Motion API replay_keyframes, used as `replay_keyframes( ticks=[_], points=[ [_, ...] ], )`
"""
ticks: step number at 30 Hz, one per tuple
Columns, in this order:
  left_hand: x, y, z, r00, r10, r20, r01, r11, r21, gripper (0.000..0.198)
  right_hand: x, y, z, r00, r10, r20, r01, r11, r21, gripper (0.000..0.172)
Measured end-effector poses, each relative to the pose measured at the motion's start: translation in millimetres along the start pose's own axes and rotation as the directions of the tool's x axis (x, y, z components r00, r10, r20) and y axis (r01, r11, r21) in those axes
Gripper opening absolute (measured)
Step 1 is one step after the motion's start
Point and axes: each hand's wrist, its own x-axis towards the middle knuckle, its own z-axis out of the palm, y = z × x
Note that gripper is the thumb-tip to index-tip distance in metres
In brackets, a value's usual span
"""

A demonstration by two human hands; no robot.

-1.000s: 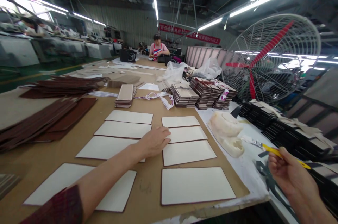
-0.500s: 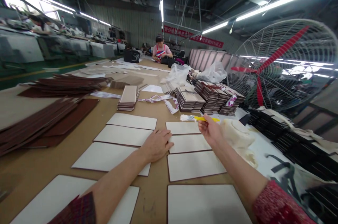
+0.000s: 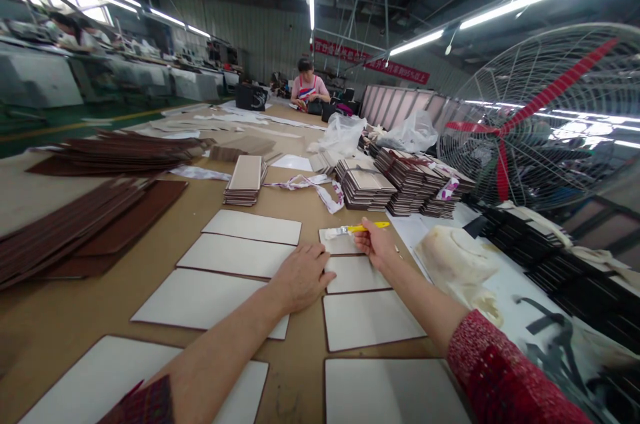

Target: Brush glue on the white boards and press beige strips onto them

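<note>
Two rows of white rectangular panels with dark edges lie flat on the brown table (image 3: 305, 211). My left hand (image 3: 301, 275) rests palm down with fingers spread on the table between the rows, touching a left-row panel (image 3: 210, 297) and the second right-row panel (image 3: 353, 274). My right hand (image 3: 376, 245) grips a yellow-handled brush (image 3: 356, 229) whose white tip sits over the farthest right-row panel (image 3: 340, 244).
Stacks of small panels (image 3: 245, 179) (image 3: 365, 187) stand beyond the rows, dark brown sheets (image 3: 90, 217) pile at left. A lump of white paste (image 3: 457, 257) lies on the white sheet at right. A large fan (image 3: 545, 117) stands right. Another person (image 3: 306, 85) works at the far end.
My right hand swung in from the lower right with the brush, out over the far right panels, then lowered the tip onto the farthest one. My left hand stayed in place.
</note>
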Motion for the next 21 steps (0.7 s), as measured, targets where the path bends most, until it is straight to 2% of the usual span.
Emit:
replay_keyframes(
  ticks=[11,21],
  points=[
    [0.4,0.2,1.0,1.000,-0.001,0.000,0.001,1.000,0.001,0.029,2.8,-2.1,1.9,1.000,-0.019,-0.015,0.018,0.998,-0.066,0.029],
    [-1.4,1.9,-2.5,1.000,0.004,-0.002,-0.004,1.000,0.007,0.027,8.0,-28.0,-32.6,0.989,-0.075,-0.127,0.048,0.977,-0.206,0.027]
  ],
)
